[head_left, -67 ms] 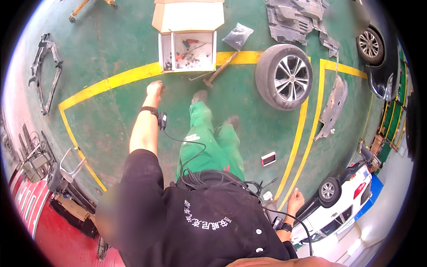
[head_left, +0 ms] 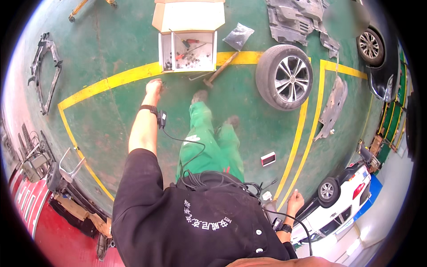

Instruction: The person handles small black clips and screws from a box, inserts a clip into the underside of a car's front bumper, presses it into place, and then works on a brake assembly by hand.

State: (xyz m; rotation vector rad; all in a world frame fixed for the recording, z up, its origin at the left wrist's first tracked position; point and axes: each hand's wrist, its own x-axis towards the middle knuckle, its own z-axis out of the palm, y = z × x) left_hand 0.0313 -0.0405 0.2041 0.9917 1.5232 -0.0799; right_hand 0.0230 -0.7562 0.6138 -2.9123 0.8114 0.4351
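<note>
My left hand (head_left: 153,87) is stretched out ahead in the air with its fingers curled, just short of an open cardboard box (head_left: 188,13). Inside that box are screwdrivers (head_left: 191,41) with red handles and several small dark pieces. A hammer (head_left: 219,71) with a wooden handle rests beside the box, next to a thin bent metal rod (head_left: 195,77). Low at my right side hangs my right hand (head_left: 295,203), its fingers folded in and away from any object. What either hand may hold is hidden.
A wheel with tyre (head_left: 284,77) stands ahead to the right, near a clear plastic bag (head_left: 238,36). Grey panels (head_left: 296,20) lie beyond. A small red-and-white box (head_left: 268,159) is on the green floor. Cars (head_left: 342,207) are at right; a metal frame (head_left: 44,73) is far left.
My left hand and forearm have shifted very slightly forward. My right hand and the things on the floor look the same.
</note>
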